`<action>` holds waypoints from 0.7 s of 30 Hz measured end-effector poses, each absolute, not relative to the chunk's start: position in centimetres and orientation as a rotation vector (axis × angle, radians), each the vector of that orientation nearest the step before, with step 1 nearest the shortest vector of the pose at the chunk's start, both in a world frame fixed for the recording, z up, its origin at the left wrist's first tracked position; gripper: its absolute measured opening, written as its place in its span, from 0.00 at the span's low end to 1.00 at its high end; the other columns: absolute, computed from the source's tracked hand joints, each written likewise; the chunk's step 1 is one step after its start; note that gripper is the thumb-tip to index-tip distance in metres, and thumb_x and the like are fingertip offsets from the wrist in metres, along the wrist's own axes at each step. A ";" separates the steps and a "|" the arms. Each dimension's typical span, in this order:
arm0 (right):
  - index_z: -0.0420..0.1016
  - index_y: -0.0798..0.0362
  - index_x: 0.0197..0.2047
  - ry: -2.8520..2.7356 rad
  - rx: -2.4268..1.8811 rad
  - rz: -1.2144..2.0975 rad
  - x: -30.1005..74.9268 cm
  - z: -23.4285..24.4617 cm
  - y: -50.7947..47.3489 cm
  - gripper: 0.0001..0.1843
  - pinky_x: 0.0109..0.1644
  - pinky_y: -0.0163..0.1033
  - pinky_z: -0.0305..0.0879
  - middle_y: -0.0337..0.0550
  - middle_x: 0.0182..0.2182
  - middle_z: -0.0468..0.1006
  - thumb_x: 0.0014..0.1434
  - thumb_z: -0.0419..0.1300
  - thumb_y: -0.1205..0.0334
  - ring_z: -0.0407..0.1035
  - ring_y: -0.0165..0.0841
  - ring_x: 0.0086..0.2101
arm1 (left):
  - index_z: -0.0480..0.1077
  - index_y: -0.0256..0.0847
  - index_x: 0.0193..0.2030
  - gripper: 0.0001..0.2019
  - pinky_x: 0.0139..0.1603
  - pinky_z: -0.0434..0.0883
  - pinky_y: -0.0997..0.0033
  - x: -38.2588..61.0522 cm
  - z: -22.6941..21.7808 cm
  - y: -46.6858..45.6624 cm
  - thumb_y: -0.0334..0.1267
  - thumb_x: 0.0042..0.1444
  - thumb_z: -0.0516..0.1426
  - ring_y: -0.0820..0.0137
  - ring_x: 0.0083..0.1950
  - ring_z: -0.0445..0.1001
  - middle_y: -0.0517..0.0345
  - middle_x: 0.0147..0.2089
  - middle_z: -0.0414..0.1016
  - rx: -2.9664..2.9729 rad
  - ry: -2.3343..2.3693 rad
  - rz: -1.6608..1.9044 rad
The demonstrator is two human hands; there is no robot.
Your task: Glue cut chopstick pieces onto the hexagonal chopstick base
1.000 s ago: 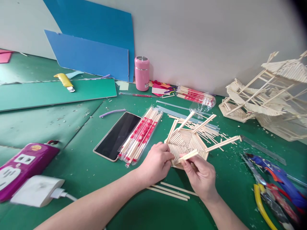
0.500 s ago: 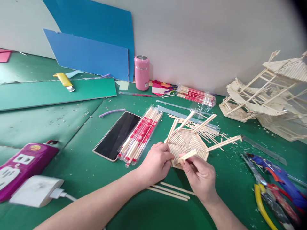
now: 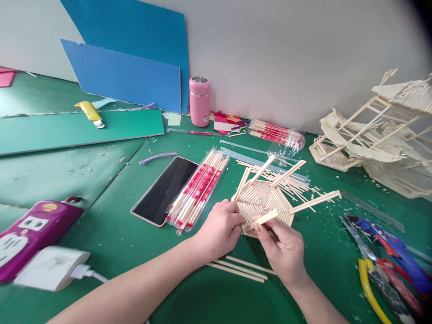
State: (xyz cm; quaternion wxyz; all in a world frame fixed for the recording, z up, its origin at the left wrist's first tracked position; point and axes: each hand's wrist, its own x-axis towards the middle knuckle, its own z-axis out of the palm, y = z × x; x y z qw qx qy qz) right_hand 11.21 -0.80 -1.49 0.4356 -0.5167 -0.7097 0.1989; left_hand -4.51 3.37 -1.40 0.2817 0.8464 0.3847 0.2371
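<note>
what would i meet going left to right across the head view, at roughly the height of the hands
Purple power strip → black-screened phone → left hand → right hand → blue tool

The left hand (image 3: 221, 229) hides part of the stick base (image 3: 265, 198).
</note>
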 end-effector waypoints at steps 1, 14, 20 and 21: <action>0.72 0.53 0.36 -1.772 -1.284 0.494 11.2 -1.5 -0.8 0.06 0.30 0.29 0.67 0.38 0.27 0.75 0.54 0.56 0.70 0.69 0.26 0.26 | 0.74 0.38 0.34 0.16 0.37 0.62 0.67 -4.5 -1.4 3.4 0.23 0.47 0.47 0.67 0.34 0.62 0.53 0.29 0.66 2.266 1.029 0.634; 0.71 0.52 0.36 -1.837 -1.240 0.528 11.7 -1.2 -0.4 0.07 0.31 0.30 0.66 0.38 0.28 0.74 0.54 0.55 0.71 0.69 0.27 0.27 | 0.74 0.38 0.35 0.16 0.36 0.62 0.67 -4.5 -1.2 3.4 0.23 0.48 0.47 0.67 0.34 0.62 0.53 0.29 0.65 2.257 1.040 0.604; 0.71 0.52 0.36 -1.831 -1.234 0.594 11.6 -1.0 -0.3 0.08 0.31 0.31 0.66 0.38 0.27 0.73 0.54 0.55 0.71 0.68 0.28 0.27 | 0.74 0.37 0.32 0.15 0.36 0.62 0.67 -4.4 -1.2 3.4 0.24 0.48 0.47 0.67 0.34 0.62 0.53 0.29 0.65 2.252 1.036 0.611; 0.71 0.52 0.36 -1.833 -1.233 0.597 11.5 -1.0 -0.2 0.08 0.31 0.31 0.66 0.38 0.27 0.73 0.55 0.55 0.71 0.68 0.28 0.27 | 0.73 0.37 0.31 0.15 0.36 0.62 0.68 -4.4 -1.2 3.4 0.24 0.48 0.47 0.67 0.34 0.62 0.53 0.29 0.65 2.249 1.040 0.612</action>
